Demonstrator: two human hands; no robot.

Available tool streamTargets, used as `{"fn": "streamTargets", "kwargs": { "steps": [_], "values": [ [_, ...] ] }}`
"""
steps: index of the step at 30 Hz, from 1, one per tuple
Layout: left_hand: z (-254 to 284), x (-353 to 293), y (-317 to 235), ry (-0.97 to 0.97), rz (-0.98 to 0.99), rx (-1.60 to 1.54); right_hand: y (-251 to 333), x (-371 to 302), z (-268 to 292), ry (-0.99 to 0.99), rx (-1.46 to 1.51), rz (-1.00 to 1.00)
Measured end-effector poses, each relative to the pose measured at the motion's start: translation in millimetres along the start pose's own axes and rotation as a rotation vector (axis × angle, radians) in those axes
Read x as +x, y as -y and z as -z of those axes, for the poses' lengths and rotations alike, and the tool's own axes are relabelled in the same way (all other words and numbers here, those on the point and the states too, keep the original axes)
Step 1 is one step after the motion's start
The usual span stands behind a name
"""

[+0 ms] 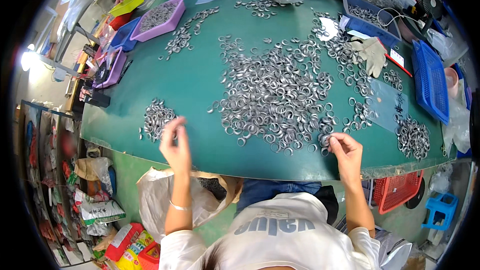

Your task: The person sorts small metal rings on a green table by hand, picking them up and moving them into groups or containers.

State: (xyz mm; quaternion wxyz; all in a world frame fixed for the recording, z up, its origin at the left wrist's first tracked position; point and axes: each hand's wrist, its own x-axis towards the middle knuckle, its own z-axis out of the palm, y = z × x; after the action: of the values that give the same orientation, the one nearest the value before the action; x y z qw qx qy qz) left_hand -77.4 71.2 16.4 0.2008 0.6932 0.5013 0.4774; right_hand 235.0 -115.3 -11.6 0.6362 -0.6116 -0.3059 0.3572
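Note:
Many grey metal rings (272,92) lie in a broad heap on the green table (200,157). At the heap's near right edge, my right hand (347,156) pinches a metal ring (327,141) between thumb and fingertips, close to several other rings. My left hand (176,145) is raised beside a small pile of rings (157,116) on the left. Its fingers are bent and slightly blurred, with a gap between them and no ring visible there. Another small pile (412,139) lies near the table's right edge.
A purple tray (179,15) of small rings stands at the far left. At the far right are a blue bin (372,29) with rings, a work glove (371,55), a red pen (399,65) and a blue basket (431,82). A sack (155,195) stands below the front edge.

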Motion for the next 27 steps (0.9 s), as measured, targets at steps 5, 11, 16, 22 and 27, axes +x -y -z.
{"fn": "streamTargets", "kwargs": {
  "steps": [5,11,16,22,27],
  "values": [
    [-21,-85,-91,0.797,0.498,-0.757,9,-30,-25,0.268,0.259,-0.248],
    [-58,-119,-97,0.945,0.696,-0.826,20,-41,-47,0.525,-0.240,0.009],
    [-62,-116,-82,0.914,1.012,-1.111,16,3,-22,0.092,-0.493,0.336],
    [-78,-114,-87,0.867,0.908,-1.110,-2,31,-25,-0.051,-1.043,0.520],
    [-87,-117,-87,0.793,0.780,-1.005,3,14,-17,-0.013,-0.370,0.269]
  ]
}}
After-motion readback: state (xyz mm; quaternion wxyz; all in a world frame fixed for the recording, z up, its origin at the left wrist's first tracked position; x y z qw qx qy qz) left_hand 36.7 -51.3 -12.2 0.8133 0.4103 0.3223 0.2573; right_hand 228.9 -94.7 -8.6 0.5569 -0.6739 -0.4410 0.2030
